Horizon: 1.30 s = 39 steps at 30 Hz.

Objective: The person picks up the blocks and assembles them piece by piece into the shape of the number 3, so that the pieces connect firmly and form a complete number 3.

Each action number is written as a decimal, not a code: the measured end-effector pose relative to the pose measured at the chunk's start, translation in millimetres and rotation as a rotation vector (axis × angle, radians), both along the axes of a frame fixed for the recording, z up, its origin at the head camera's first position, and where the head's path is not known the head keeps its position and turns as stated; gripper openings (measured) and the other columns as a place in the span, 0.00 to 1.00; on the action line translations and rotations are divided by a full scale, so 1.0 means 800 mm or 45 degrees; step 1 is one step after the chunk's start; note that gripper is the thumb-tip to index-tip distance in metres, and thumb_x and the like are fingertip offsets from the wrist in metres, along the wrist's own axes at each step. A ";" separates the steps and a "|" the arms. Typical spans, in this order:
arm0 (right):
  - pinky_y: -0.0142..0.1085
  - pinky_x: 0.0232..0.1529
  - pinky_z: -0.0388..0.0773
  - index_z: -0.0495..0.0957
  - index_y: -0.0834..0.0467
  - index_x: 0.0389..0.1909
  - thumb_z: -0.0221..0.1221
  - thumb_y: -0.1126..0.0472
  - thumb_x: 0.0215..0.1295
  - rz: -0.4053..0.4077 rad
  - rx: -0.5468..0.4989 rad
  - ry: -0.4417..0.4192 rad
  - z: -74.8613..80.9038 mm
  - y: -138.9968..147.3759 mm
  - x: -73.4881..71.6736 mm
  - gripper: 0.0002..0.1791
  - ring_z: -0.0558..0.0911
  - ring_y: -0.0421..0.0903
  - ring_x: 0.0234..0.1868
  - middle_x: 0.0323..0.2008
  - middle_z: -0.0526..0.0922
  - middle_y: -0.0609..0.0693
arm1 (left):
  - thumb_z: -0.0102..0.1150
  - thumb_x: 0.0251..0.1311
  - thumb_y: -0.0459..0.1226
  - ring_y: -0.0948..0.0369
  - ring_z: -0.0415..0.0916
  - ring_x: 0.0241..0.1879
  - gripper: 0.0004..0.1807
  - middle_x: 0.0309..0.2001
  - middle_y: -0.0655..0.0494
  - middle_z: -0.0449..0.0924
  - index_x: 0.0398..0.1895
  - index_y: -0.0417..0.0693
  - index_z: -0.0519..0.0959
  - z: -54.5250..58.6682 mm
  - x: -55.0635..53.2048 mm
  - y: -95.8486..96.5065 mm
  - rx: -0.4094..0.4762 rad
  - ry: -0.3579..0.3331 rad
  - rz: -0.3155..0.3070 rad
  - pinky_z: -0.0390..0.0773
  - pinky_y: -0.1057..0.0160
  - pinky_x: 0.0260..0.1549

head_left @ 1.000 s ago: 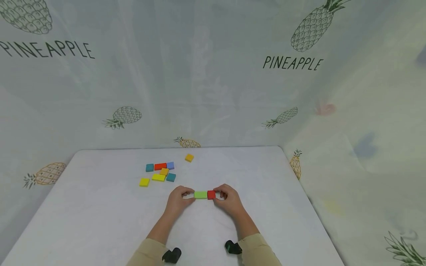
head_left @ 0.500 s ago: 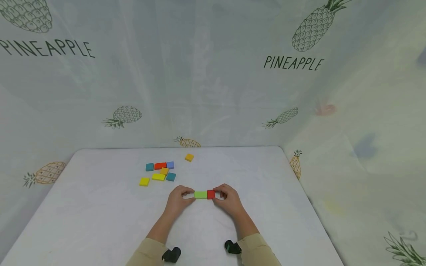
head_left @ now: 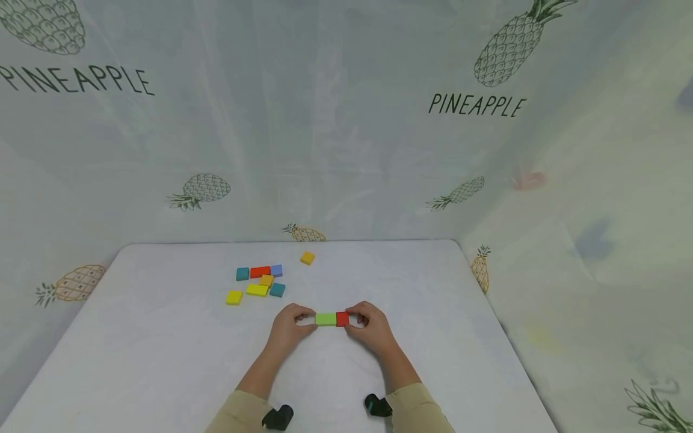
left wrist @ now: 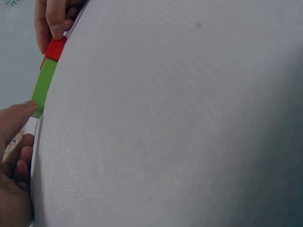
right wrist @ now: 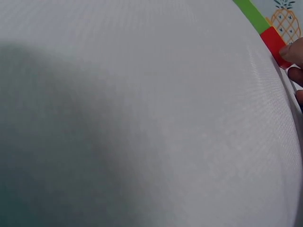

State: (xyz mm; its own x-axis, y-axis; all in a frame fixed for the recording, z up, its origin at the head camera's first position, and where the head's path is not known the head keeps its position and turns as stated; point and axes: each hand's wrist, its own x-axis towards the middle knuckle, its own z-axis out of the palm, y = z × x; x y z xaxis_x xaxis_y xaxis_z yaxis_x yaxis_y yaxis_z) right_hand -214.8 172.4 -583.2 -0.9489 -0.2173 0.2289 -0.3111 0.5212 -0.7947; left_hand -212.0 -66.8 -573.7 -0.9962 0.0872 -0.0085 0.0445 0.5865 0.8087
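A light green rectangular block (head_left: 326,319) lies end to end with a shorter red block (head_left: 342,319), low at the white table's surface. At the green block's left end, my left hand (head_left: 289,328) pinches it between thumb and index finger. My right hand (head_left: 375,328) pinches the red block from the right in the same way. In the left wrist view the green block (left wrist: 45,85) meets the red block (left wrist: 56,48) in one line. Only a thumb and parts of fingers show beside the red block (right wrist: 274,45) in the right wrist view.
Beyond my hands, to the left, lie several loose blocks, among them a yellow block (head_left: 257,290), a long red block (head_left: 260,272) and a teal block (head_left: 277,290). An orange block (head_left: 307,258) lies apart near the back edge. A pineapple-print curtain (head_left: 346,120) hangs behind the table (head_left: 162,349).
The red block and my right hand have shifted very slightly left, against the green block. Both hands keep their pinch; the loose blocks stay put.
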 end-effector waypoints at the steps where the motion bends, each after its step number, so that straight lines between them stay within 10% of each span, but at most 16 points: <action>1: 0.33 0.32 0.73 0.85 0.53 0.44 0.70 0.64 0.54 0.002 -0.004 0.004 0.000 0.000 0.000 0.15 0.72 0.40 0.30 0.33 0.78 0.42 | 0.73 0.52 0.37 0.60 0.73 0.42 0.14 0.39 0.62 0.77 0.43 0.53 0.84 0.000 0.000 0.000 -0.001 0.001 0.000 0.77 0.57 0.45; 24: 0.32 0.31 0.72 0.84 0.54 0.43 0.71 0.63 0.54 -0.028 -0.051 0.045 -0.001 -0.003 -0.001 0.14 0.72 0.41 0.30 0.31 0.77 0.45 | 0.73 0.52 0.39 0.59 0.72 0.42 0.17 0.39 0.62 0.77 0.46 0.53 0.83 0.002 0.000 -0.005 0.037 -0.036 -0.007 0.77 0.57 0.45; 31: 0.32 0.31 0.72 0.84 0.55 0.44 0.71 0.62 0.54 -0.024 -0.053 0.055 -0.002 -0.004 -0.004 0.15 0.72 0.41 0.30 0.31 0.77 0.47 | 0.72 0.53 0.39 0.59 0.74 0.41 0.20 0.40 0.60 0.79 0.52 0.53 0.81 0.008 -0.007 -0.023 0.182 -0.098 0.066 0.77 0.58 0.44; 39: 0.33 0.31 0.72 0.84 0.53 0.43 0.71 0.60 0.54 -0.053 -0.035 0.054 -0.003 -0.001 0.000 0.15 0.72 0.41 0.29 0.29 0.76 0.45 | 0.71 0.56 0.40 0.57 0.73 0.44 0.24 0.44 0.56 0.79 0.57 0.52 0.79 0.020 -0.013 -0.061 0.091 -0.031 0.098 0.77 0.58 0.45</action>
